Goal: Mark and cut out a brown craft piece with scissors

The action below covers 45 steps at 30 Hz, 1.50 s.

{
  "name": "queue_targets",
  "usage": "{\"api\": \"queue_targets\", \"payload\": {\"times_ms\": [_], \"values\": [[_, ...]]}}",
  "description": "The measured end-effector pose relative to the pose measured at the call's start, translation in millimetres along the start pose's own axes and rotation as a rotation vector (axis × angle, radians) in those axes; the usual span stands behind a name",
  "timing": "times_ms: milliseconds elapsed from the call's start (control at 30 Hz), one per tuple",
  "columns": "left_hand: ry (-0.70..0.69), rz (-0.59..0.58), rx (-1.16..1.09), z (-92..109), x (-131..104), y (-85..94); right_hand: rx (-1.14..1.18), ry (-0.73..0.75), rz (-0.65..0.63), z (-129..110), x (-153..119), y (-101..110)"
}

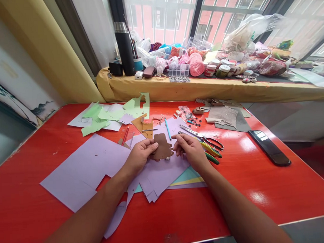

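My left hand point(139, 155) pinches the left edge of a flat brown leather-like cutout point(162, 146) with a notched right side. Just right of the cutout, my right hand point(190, 149) has its fingers curled and drawn together; whatever they hold, if anything, is too small to make out. A small shiny round piece point(167, 158) shows at the cutout's lower edge. Beneath both hands lie purple paper sheets point(159, 179). Scissors point(194, 132) and pliers with yellow-green handles point(212, 151) rest beside my right hand, and a blue pen point(167, 128) lies beyond the cutout.
Green paper scraps point(131, 107) lie at the back left, with a large purple sheet point(86, 167) nearer. Black small rings point(196, 123) and leather scraps point(223, 116) sit at the back right. A phone point(269, 147) lies right. The sill holds a black flask point(125, 49) and jars.
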<state>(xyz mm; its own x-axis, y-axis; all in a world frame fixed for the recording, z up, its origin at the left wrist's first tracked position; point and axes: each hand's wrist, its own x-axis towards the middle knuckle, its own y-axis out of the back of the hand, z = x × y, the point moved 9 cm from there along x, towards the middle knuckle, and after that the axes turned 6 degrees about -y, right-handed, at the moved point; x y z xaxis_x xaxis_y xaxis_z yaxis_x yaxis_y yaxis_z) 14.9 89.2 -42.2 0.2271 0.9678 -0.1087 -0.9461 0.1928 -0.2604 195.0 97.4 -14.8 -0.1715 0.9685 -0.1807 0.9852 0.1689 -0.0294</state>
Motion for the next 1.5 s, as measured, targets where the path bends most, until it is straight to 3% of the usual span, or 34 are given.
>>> {"api": "queue_targets", "payload": {"times_ms": [167, 333, 667, 967, 1100, 1200, 1367, 1500], "values": [[-0.031, -0.022, 0.020, 4.2, -1.6, -3.3, -0.147, 0.049, -0.086, 2.0, -2.6, -17.2], [-0.047, -0.083, 0.054, 8.7, -4.1, -10.2, -0.278, 0.080, -0.047, 3.7, -7.9, -24.6], [-0.007, -0.036, -0.012, -2.2, -2.5, -3.5, -0.018, 0.059, 0.125, -7.4, -1.4, 17.1], [-0.047, -0.070, 0.015, 4.3, -3.8, -8.3, -0.112, 0.005, -0.078, 3.3, -4.1, -16.2], [-0.052, -0.104, 0.035, 5.0, -4.8, -11.8, -0.220, 0.041, -0.063, 4.2, -7.0, -22.3], [-0.047, -0.083, 0.027, 3.6, -3.8, -9.3, -0.186, 0.028, -0.027, 3.4, -6.6, -16.6], [-0.041, -0.024, -0.012, 1.1, -1.3, -3.5, -0.051, 0.040, 0.117, -4.9, -2.5, 12.3], [-0.034, -0.013, -0.061, -0.2, -0.2, -2.8, -0.045, 0.038, 0.111, -4.3, 0.6, 17.2]]}}
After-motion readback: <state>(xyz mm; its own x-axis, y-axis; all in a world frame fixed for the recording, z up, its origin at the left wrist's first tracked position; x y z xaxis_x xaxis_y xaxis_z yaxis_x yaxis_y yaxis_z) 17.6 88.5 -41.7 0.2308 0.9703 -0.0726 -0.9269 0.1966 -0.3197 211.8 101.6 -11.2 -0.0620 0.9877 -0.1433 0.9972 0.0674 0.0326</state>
